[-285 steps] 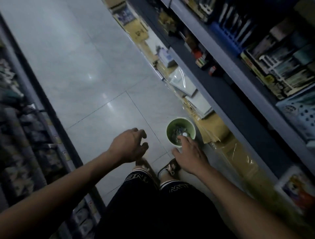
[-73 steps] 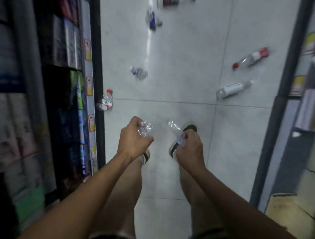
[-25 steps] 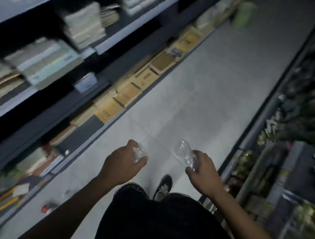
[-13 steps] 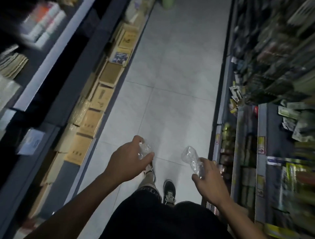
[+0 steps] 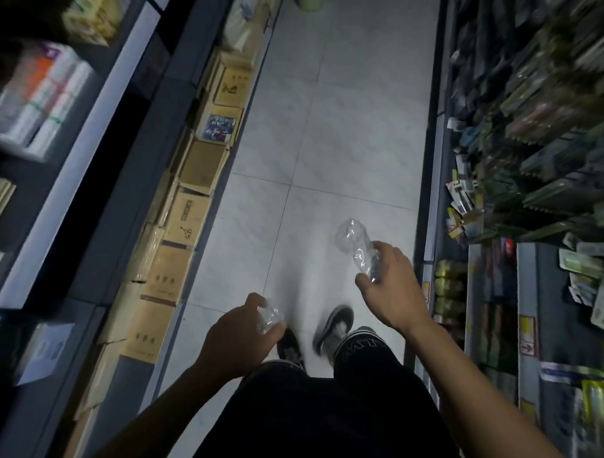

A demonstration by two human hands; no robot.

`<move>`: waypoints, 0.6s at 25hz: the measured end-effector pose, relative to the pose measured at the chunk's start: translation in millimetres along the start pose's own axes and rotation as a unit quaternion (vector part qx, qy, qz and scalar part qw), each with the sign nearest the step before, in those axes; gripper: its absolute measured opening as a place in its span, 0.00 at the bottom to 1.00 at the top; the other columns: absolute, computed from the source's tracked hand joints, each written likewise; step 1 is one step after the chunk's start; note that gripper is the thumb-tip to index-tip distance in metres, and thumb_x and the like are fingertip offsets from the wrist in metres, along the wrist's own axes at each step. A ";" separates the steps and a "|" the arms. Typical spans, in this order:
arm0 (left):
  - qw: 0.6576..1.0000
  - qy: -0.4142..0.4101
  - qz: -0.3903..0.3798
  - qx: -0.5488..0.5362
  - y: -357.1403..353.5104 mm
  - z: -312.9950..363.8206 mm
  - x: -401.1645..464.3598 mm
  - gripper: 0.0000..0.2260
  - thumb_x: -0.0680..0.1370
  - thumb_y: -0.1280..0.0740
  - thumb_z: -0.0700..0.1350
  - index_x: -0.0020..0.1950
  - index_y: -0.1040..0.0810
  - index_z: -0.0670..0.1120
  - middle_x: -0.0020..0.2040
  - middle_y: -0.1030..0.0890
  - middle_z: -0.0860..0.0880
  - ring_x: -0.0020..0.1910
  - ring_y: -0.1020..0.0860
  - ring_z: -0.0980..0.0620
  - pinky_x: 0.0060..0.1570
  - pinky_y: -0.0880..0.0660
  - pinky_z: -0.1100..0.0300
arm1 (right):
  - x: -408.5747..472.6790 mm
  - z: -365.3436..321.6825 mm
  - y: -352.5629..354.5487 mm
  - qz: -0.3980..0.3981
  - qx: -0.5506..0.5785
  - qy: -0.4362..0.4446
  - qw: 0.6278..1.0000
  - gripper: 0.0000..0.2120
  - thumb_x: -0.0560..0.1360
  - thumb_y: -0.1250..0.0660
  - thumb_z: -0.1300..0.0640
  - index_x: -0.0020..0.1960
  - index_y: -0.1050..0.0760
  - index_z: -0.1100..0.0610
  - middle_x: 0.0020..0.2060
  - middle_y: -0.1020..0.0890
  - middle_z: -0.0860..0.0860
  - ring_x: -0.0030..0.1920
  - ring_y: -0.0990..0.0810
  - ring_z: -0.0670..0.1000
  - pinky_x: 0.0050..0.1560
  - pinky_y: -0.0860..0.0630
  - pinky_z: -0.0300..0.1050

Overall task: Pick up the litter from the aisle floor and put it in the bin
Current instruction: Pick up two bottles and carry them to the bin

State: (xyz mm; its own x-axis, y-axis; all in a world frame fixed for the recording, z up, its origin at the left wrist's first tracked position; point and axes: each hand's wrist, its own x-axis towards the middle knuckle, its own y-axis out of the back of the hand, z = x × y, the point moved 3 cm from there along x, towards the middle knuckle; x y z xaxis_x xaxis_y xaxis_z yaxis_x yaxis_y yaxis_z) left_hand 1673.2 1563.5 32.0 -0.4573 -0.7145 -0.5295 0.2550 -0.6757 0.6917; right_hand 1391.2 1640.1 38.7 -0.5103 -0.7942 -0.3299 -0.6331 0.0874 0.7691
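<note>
My right hand (image 5: 390, 291) is closed around a crushed clear plastic bottle (image 5: 354, 243) that sticks up and to the left out of the fist. My left hand (image 5: 237, 336) grips a smaller crumpled clear bottle (image 5: 269, 318), mostly hidden by the fingers. Both hands hang over the grey tiled aisle floor (image 5: 327, 147), above my shoes. The green bin (image 5: 309, 4) shows only as a sliver at the far end of the aisle, at the top edge.
Cardboard boxes (image 5: 183, 229) line the base of the left shelving. Packed shelves of hanging goods (image 5: 523, 196) run along the right. My black shoes (image 5: 333, 327) are on the tiles between them. The aisle is narrow.
The view has swung to look straight down the aisle, and the boxes have slid past. My right hand rose with its bottle; my left dropped lower. Both still hold their bottles.
</note>
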 end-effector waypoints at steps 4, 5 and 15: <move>1.000 0.013 -0.004 0.015 22.4 30.7 76.5 0.18 0.76 0.32 0.62 0.57 0.32 0.54 0.37 0.20 0.57 0.35 0.19 0.58 0.37 0.21 0.64 | 87.3 -5.0 28.5 0.018 0.011 0.017 1.000 0.30 0.73 0.33 0.52 0.73 0.34 0.51 0.62 0.26 0.50 0.63 0.30 0.53 0.55 0.33 0.46; 1.000 0.012 0.000 0.022 27.4 42.4 98.7 0.19 0.77 0.32 0.63 0.59 0.32 0.53 0.39 0.21 0.57 0.36 0.20 0.58 0.37 0.23 0.65 | 106.0 -1.3 36.7 0.015 0.013 0.019 1.000 0.30 0.73 0.33 0.52 0.73 0.34 0.51 0.61 0.26 0.50 0.64 0.30 0.53 0.55 0.33 0.46; 0.998 -0.018 0.050 0.044 125.3 212.4 314.8 0.26 0.70 0.38 0.68 0.60 0.33 0.55 0.47 0.21 0.53 0.42 0.19 0.50 0.44 0.19 0.52 | 243.3 69.0 144.9 -0.018 0.018 -0.038 0.999 0.28 0.73 0.30 0.55 0.72 0.32 0.53 0.60 0.25 0.52 0.63 0.28 0.55 0.58 0.29 0.50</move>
State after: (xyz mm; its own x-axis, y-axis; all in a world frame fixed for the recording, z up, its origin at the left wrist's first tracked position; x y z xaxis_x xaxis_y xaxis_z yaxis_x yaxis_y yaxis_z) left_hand 1380.2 1292.4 56.4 -0.4640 -0.7695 -0.4389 0.2260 -0.5818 0.7813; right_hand 1135.2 1500.9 32.1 -0.5294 -0.7492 -0.3981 -0.6708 0.0824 0.7370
